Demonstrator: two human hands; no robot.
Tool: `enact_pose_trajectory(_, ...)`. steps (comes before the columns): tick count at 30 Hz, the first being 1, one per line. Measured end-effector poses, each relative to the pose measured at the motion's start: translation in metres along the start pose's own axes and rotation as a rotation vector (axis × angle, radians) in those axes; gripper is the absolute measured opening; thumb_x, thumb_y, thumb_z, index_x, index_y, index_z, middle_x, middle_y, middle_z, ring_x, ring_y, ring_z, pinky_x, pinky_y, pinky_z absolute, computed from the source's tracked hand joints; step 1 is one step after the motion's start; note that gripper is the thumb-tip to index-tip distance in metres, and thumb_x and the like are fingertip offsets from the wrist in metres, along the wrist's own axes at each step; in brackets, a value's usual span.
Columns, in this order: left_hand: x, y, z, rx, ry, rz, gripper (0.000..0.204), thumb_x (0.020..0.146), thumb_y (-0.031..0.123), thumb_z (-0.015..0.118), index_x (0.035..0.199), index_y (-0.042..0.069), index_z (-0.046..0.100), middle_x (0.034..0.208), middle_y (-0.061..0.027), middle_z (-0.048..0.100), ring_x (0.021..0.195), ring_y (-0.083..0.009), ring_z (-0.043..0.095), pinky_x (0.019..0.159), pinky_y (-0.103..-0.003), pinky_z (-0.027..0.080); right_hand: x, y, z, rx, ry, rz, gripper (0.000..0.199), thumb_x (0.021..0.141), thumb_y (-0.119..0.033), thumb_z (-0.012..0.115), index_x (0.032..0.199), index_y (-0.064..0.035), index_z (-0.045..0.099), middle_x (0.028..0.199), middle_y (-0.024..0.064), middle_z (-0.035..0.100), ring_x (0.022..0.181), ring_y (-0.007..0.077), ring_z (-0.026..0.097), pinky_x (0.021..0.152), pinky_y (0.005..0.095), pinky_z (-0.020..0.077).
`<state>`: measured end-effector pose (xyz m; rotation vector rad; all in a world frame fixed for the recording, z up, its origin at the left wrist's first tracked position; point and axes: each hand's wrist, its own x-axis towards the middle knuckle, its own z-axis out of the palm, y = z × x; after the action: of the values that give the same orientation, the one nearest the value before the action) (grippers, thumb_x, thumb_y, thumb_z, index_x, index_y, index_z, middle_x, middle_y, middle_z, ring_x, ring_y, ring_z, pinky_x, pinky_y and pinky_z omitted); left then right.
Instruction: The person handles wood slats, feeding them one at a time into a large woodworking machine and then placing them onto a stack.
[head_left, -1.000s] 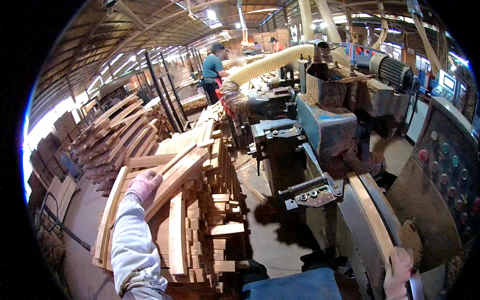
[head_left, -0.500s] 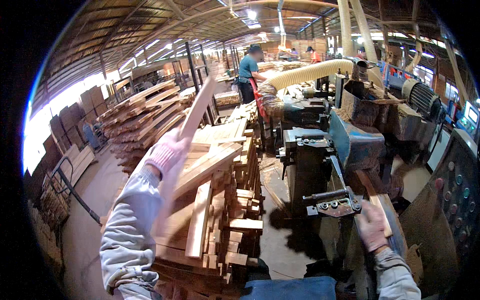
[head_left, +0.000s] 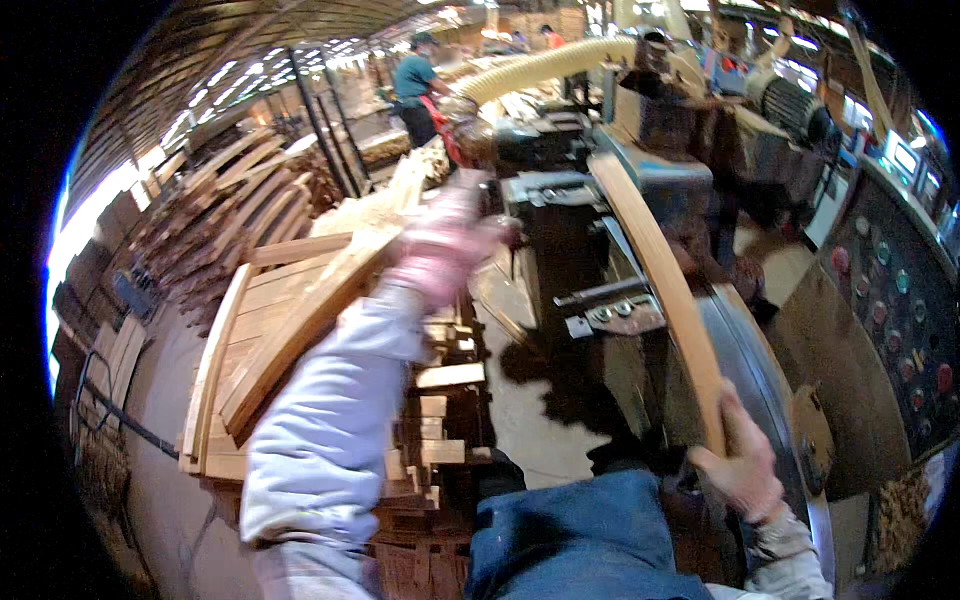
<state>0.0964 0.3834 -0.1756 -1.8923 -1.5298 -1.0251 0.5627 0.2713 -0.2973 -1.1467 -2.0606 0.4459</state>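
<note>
My right hand [head_left: 745, 455] is closed on the near end of a long pale wooden board [head_left: 660, 270], which slants up and away over the machine's side; its far end is beside the blue-grey machine housing [head_left: 670, 178]. My left hand [head_left: 445, 250], in a pink glove, reaches forward above the right side of a wood stack [head_left: 285, 290]. Motion smears its fingers, so their grip cannot be told. A thick board [head_left: 305, 335] lies diagonally across the stack, partly behind my left sleeve. Another board [head_left: 215, 375] lies along the stack's left edge.
A metal bracket with bolts [head_left: 625, 318] juts from the machine. To the right stands a dark control panel with buttons [head_left: 890, 310]. A ribbed cream hose [head_left: 550, 68] arches ahead, near a person in a teal shirt [head_left: 415, 80]. More boards [head_left: 225, 210] are piled at far left.
My left hand has swung rightward, and the board it held upright no longer shows there. My right hand now grips a board lifted over the machine. The view has shifted right and down.
</note>
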Motion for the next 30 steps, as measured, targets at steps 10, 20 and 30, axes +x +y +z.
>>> enact_pose_trajectory(10,-0.127,-0.25,-0.185,0.214,-0.87,-0.844,0.064,0.103,0.05,0.061,0.147,0.004,0.059,0.147,-0.0192,0.061,0.136,-0.0315,0.057,0.113,-0.039,0.045,-0.135,0.042,-0.081,-0.689,-0.155,0.15,0.048,0.085,-0.005,0.069,0.132,0.0004,0.066,0.143,0.0225,0.061,0.135,0.0452,0.054,0.118,0.0531,0.0389)
enact_pose_trajectory(20,-0.066,-0.14,-0.193,0.725,-0.393,-0.306,0.047,0.077,0.042,0.086,0.101,0.005,0.07,0.105,-0.0186,0.066,0.105,-0.0386,0.065,0.092,-0.049,0.052,0.094,0.139,-0.003,-0.659,-0.03,-0.005,0.048,0.084,-0.02,0.077,0.127,-0.0028,0.067,0.136,0.0172,0.062,0.128,0.0403,0.056,0.116,0.0486,0.0407)
enact_pose_trajectory(30,-0.033,0.106,-0.045,0.326,-0.499,0.677,0.035,0.079,0.024,0.077,0.109,0.012,0.065,0.099,-0.005,0.063,0.099,-0.026,0.065,0.081,-0.042,0.054,0.098,-0.02,0.013,-0.175,-0.107,-0.51,0.105,0.07,-0.032,0.093,0.16,-0.0116,0.044,0.15,0.0254,0.056,0.14,0.0426,0.053,0.117,0.0481,0.0428)
